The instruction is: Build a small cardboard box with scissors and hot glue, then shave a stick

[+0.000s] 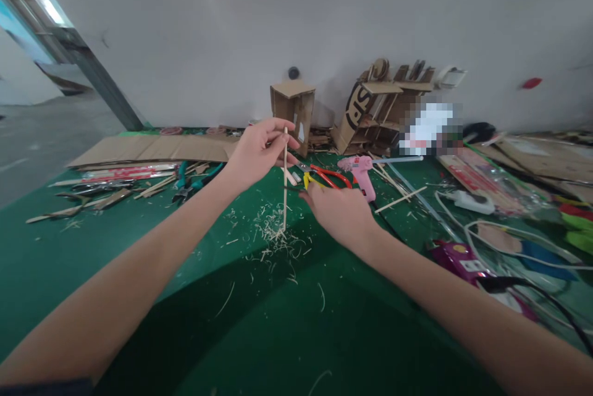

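Observation:
A thin wooden stick (285,198) stands nearly upright, its lower end down among pale wood shavings (275,232) on the green table. My left hand (262,152) is closed on the stick's upper end between thumb and fingers. My right hand (345,214) is closed on a yellow-handled knife (306,181), mostly covered by the fingers. Its dark, narrow blade points left and lies at the stick about midway down; whether it touches is hard to tell. Just beyond the right hand lie red-handled pliers (331,175) and a pink glue gun (361,175).
Cardboard structures (293,112) stand against the white wall. At the left are a flat cardboard sheet (152,152), loose sticks and teal-handled pliers (185,186). To the right lie a purple power unit (463,260), a white power strip (473,202), cables and packets.

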A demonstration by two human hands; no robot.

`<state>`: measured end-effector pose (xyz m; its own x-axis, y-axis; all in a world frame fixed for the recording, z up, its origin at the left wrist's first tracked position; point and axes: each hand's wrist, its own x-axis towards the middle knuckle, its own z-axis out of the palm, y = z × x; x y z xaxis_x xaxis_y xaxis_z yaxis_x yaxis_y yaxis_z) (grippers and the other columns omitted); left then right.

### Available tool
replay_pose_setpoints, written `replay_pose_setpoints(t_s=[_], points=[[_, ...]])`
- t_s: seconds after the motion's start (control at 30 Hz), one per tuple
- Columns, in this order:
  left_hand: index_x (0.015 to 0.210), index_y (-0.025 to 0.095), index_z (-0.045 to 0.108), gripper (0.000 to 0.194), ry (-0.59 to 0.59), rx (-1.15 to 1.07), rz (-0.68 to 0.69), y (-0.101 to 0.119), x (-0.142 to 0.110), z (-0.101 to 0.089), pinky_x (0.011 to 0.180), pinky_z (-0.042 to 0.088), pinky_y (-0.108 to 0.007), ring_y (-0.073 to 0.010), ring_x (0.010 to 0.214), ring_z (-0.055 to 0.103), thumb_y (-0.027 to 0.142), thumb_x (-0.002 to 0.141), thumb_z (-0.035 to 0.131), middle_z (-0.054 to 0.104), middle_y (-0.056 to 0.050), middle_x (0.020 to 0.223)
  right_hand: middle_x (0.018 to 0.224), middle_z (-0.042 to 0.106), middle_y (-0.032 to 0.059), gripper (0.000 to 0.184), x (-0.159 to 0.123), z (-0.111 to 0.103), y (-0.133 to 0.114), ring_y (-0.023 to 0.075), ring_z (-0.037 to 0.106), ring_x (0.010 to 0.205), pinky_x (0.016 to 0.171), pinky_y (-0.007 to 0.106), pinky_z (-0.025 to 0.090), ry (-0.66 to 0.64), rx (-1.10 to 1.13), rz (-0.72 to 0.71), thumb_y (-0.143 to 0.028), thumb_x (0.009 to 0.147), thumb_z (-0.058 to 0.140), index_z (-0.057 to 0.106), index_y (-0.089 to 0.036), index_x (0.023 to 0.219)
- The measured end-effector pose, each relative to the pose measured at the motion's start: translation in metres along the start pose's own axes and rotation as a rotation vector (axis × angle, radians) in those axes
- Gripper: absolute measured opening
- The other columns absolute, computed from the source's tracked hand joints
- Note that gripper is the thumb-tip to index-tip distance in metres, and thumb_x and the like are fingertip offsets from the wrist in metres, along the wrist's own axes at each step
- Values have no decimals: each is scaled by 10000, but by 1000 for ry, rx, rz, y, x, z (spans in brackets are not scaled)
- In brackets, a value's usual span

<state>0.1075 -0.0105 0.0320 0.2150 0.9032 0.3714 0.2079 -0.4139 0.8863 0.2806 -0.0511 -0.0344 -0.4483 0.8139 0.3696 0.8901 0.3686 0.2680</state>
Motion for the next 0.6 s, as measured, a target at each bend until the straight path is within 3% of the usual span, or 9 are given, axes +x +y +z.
replay_pose_setpoints(t_s=[0.13,0.33,0.6], points=[[1058,133,509,165,1,-6,7,-2,1,-1,622,586,-230,-90,624,668,96,922,423,649,-58,883,551,607,59,443,7,-2,4,117,474,423,487,281,118,23,1,19,-400,1003,259,605,-147,891],[1065,145,512,160,-4,17,16,-5,2,-4,613,575,-221,-90,626,663,125,930,430,659,-62,885,521,582,45,389,-13,12,-8,133,502,424,480,287,129,-100,22,-84,-382,990,312,614,-156,892],[1055,144,505,153,-23,11,18,-4,2,-4,618,575,-218,-91,637,669,115,932,419,660,-66,900,584,615,66,460,9,-4,-1,140,505,462,492,279,142,-19,14,45,-398,1003,238,618,-148,939]])
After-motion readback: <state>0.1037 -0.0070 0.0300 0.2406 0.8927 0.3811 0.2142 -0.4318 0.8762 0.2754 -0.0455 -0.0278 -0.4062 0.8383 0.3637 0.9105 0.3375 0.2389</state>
